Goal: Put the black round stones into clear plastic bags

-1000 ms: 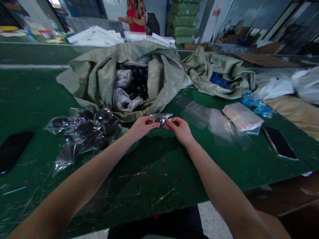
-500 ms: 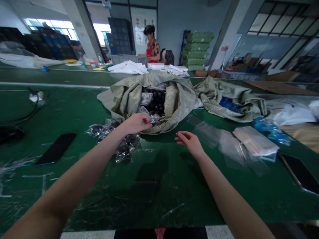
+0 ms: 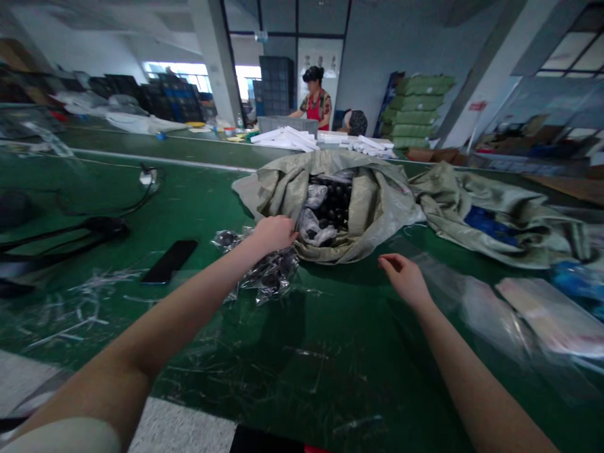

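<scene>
My left hand (image 3: pixel 274 233) is at the left lip of a greenish woven sack (image 3: pixel 377 189), with its fingers curled in. What it holds, if anything, is hidden. Inside the sack's mouth lie many round black pieces (image 3: pixel 336 200), and a clear plastic bag (image 3: pixel 317 229) with black pieces in it rests at the near edge. Beneath my left hand and wrist is a pile of black pieces in clear wrappers (image 3: pixel 271 277). My right hand (image 3: pixel 404 278) hovers right of the sack's front, fingers loosely bent, with nothing visible in them. Clear flat bags (image 3: pixel 486 302) lie beside it.
A black phone (image 3: pixel 170 261) lies at left, near a dark strap (image 3: pixel 101 226) and a cable. To the right are a second woven sack (image 3: pixel 523 239) with blue contents and a stack of bags (image 3: pixel 552 308). A person (image 3: pixel 318 104) stands across the table behind white strips (image 3: pixel 287 138).
The view has swung left. My left hand has drawn back leftward from the sack's mouth, over the wrapped pile. My right hand stays close to the sack's front right.
</scene>
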`<state>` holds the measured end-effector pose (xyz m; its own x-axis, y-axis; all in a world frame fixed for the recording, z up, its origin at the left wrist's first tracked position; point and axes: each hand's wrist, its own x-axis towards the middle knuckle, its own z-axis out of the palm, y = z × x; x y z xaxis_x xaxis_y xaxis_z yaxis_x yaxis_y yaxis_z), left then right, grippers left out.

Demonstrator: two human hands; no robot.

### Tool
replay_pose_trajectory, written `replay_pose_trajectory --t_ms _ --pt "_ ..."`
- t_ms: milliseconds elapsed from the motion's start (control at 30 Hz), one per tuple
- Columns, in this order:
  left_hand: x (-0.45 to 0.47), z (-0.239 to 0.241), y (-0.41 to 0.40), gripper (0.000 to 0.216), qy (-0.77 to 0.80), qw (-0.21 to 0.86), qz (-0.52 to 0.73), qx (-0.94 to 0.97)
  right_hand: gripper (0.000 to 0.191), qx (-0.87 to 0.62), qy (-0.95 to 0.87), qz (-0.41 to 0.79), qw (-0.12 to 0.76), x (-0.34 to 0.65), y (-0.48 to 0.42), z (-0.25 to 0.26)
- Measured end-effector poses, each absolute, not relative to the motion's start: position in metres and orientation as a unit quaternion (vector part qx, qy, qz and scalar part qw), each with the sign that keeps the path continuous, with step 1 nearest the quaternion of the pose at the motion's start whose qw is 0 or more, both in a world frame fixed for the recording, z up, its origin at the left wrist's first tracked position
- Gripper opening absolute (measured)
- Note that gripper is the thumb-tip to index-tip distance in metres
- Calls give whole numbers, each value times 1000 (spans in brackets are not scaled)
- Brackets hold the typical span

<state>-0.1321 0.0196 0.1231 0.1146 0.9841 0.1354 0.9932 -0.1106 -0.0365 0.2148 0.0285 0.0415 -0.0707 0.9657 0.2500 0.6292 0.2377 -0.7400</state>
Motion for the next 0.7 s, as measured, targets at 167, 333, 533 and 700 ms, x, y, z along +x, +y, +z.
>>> replay_pose_trajectory --t_ms 167,333,533,700 --pt "-78 123 66 39 -629 43 -94 -770 36 -659 -722 -65 202 257 51 23" --pt "-41 112 138 40 -634 10 -83 -769 48 -752 -645 -128 36 300 58 3" --pt "-27 83 203 48 -645 -17 -31 -764 33 -737 -673 -59 23 321 55 1" --pt "-27 77 227 51 -642 -14 -12 -766 27 -751 -654 -41 83 325 45 5"
